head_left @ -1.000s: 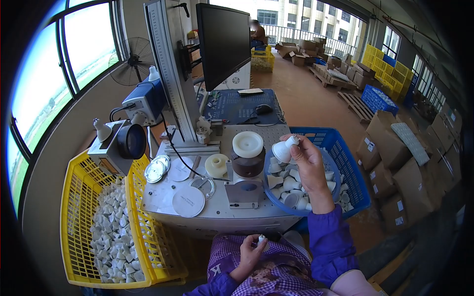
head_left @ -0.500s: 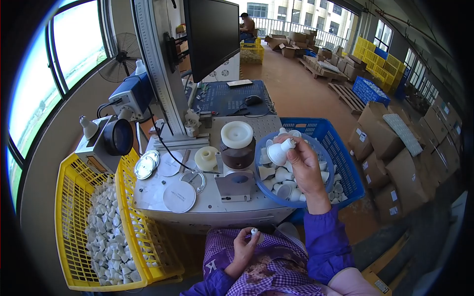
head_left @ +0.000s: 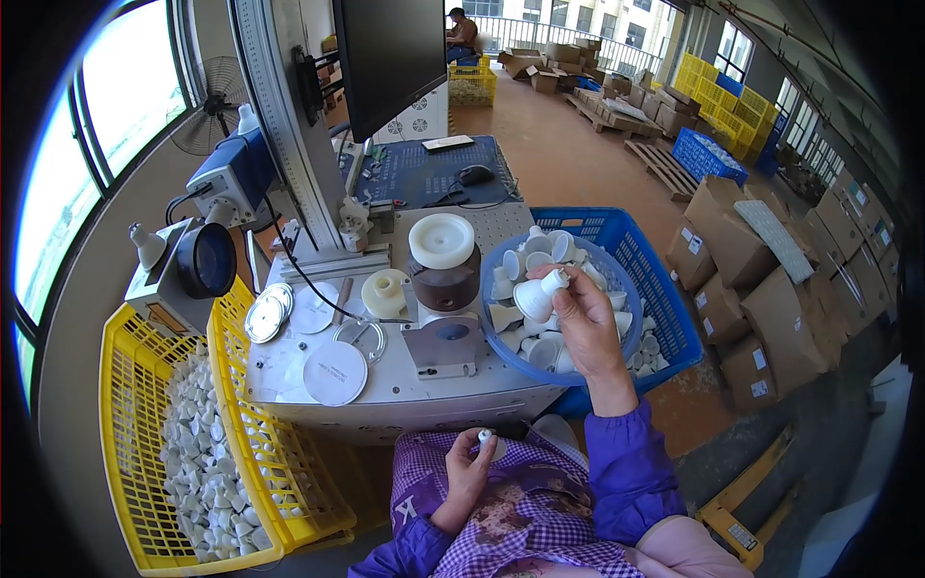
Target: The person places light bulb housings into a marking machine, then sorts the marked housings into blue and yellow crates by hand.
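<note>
My right hand [head_left: 591,332] grips a white lamp housing [head_left: 536,298] by its narrow neck, with the wide cone pointing down and left. It is held above a round translucent blue tub [head_left: 491,332] full of similar white housings [head_left: 540,255]. Low in front of my apron, my left hand [head_left: 465,474] is closed around another white lamp housing [head_left: 486,439], its narrow tip upward and much of it hidden by the fingers. Left of the tub, a white round fixture [head_left: 441,241] tops a dark cylinder [head_left: 446,281] on the worktable.
A yellow crate [head_left: 226,414] of white housings stands at the left. The tub sits by a blue crate [head_left: 674,328]. A marking machine head [head_left: 193,260], monitor [head_left: 395,63] and metal discs [head_left: 336,373] surround the workspace. Cartons [head_left: 732,231] line the right; a person [head_left: 462,37] sits far back.
The whole view has shifted slightly, with the scene sliding left and up. Both hands still hold their white housings, in nearly the same places.
</note>
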Tool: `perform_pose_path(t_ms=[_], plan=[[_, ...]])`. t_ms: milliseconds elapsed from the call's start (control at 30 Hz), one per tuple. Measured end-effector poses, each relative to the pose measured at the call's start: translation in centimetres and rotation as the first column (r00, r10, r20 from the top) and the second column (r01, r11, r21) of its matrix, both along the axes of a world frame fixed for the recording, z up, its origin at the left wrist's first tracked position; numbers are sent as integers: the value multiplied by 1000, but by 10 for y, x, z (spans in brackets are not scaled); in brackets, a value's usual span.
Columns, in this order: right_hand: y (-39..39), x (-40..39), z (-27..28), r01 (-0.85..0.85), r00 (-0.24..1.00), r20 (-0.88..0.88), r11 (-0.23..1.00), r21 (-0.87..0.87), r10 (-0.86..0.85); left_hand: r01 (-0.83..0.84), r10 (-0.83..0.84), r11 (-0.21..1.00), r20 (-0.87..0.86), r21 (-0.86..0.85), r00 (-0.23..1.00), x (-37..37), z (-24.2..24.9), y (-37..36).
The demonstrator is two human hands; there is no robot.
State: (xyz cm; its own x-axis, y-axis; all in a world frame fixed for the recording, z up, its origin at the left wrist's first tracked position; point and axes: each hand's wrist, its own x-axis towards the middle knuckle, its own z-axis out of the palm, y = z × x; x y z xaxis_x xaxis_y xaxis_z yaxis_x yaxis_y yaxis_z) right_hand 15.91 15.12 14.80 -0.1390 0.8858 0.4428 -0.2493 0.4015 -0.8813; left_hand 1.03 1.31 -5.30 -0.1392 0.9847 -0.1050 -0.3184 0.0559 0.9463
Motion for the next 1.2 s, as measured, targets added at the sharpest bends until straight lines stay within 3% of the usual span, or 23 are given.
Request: perform_pose_path(t_ms=[67, 200, 300, 367, 467, 733, 833, 867, 900, 933, 967, 1033, 1200], plan=[[-2, 2, -2, -20, 1000, 6, 1000, 0, 20, -4, 4, 1000, 4, 10, 1000, 0, 0, 0], [-7, 3, -6, -14, 1000, -11, 999, -44, 13, 56, -58, 998, 199, 15, 978, -5, 29, -2], [-16, 1, -7, 49, 997, -52, 996, -72, -52, 98, -125, 991, 357, 94, 926, -17, 64, -3], [-20, -1, -11, -4, 997, -71, 999, -46, 0, 113, -176, 982, 517, 151, 838, -26, 83, -1], [-27, -4, -21, -10, 999, -48, 997, -81, 7, 133, -200, 979, 624, 152, 755, -38, 105, 0], [-48, -21, -32, -108, 994, 18, 987, -117, 111, 108, -277, 952, 660, 286, 698, -60, 119, -4], [-55, -36, -32, -136, 989, 42, 981, -136, 143, 84, -262, 948, 601, 307, 755, -68, 108, -6], [-59, -41, -32, -161, 985, 37, 974, -160, 169, 14, -143, 945, 373, 326, 917, -68, 108, -6], [-62, -45, -34, -177, 982, 40, 971, -162, 186, -49, 6, 932, 119, 358, 993, -68, 108, -7], [-64, -49, -35, -185, 980, 44, 965, -185, 196, -112, 108, 916, 31, 385, 994, -67, 109, -9], [-66, -54, -37, -194, 977, 48, 959, -208, 209, -133, 129, 913, 35, 385, 991, -69, 111, -11], [-69, -59, -39, -226, 968, 53, 947, -227, 243, -198, 385, 867, -363, 458, 848, -75, 116, -15], [-72, -72, -39, -233, 960, 96, 941, -246, 263, -272, 574, 763, -421, 586, 702, -82, 119, -16]])
